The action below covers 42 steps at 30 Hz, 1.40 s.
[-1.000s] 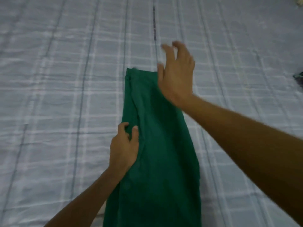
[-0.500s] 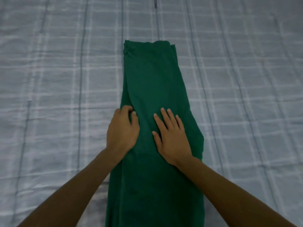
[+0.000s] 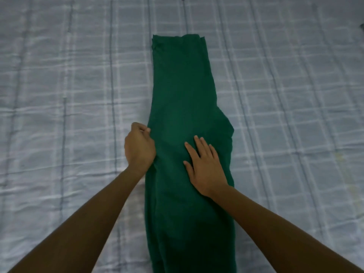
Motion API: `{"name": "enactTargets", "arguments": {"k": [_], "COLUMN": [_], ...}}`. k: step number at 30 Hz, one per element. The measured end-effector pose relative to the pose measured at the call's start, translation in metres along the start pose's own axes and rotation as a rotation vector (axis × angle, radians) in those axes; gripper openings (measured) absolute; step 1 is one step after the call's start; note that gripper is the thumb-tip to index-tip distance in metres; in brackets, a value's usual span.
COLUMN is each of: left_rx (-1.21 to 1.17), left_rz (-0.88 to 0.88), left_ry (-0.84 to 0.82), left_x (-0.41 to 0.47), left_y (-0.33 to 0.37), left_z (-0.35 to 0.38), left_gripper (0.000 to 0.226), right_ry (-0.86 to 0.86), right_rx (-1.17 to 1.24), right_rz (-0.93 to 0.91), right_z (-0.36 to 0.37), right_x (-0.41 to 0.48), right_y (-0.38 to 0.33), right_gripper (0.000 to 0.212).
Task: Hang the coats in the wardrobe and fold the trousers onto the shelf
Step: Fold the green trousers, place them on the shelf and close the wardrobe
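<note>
The trousers [image 3: 183, 95] lie lengthwise on the bed [image 3: 69, 95], legs stacked, not yet folded short. The left hand [image 3: 138, 149] pinches their left edge; the right hand [image 3: 204, 164] presses flat on them, fingers spread. Folding, shelving and coats seem left.

left hand [image 3: 139, 149]: back up, fingers curled in, thumb tip against them, pinching the left edge of the green trousers [image 3: 183, 91] | right hand [image 3: 206, 166]: palm down, fingers straight and slightly spread, pressing flat on the trousers | arms: both bare, reaching forward from the lower corners | hands: near each other, not touching
</note>
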State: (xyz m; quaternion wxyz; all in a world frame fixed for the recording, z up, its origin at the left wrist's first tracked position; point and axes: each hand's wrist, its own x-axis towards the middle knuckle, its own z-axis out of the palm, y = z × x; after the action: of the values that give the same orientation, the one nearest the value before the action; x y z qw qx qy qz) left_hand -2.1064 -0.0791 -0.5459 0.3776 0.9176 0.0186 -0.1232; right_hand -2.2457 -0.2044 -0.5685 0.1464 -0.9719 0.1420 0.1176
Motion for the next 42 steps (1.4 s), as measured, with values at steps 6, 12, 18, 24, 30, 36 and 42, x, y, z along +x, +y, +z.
{"name": "enactTargets", "arguments": {"k": [6,12,18,24,30,36,42], "left_rx": [0.299,0.548,0.752,0.608,0.585,0.779,0.819], "left_rz": [0.55,1.053,1.16,1.292,1.368,1.187,1.143], "left_ry": [-0.145,-0.492,-0.683,-0.52,-0.468,-0.597,-0.569], "left_x": [-0.076,-0.166,-0.197,-0.198,-0.205,-0.225,-0.224], "left_y": [-0.032,-0.093,-0.149,-0.145,-0.15,-0.151,-0.146], "left_z": [-0.015,-0.033,-0.056,-0.059,-0.082,-0.068,-0.05], "left_gripper": [0.035,0.052,0.076,0.042,0.034,0.063,0.068], "right_ry": [-0.055,0.11,0.05,0.061,-0.002,-0.034,-0.009], "right_rx": [-0.023,0.077,-0.018,-0.026,0.005,-0.019,-0.1], "right_rz": [0.071,0.037,0.022,0.039,-0.054,-0.054,-0.179], "right_z": [0.007,0.005,0.037,0.049,0.05,0.053,0.055], "right_x": [-0.038,-0.102,-0.16,-0.167,-0.174,-0.176,-0.227], "right_y": [-0.009,-0.028,-0.033,-0.039,-0.054,-0.055,-0.033], "right_gripper": [0.061,0.051,0.05,0.053,0.055,0.057,0.068]}}
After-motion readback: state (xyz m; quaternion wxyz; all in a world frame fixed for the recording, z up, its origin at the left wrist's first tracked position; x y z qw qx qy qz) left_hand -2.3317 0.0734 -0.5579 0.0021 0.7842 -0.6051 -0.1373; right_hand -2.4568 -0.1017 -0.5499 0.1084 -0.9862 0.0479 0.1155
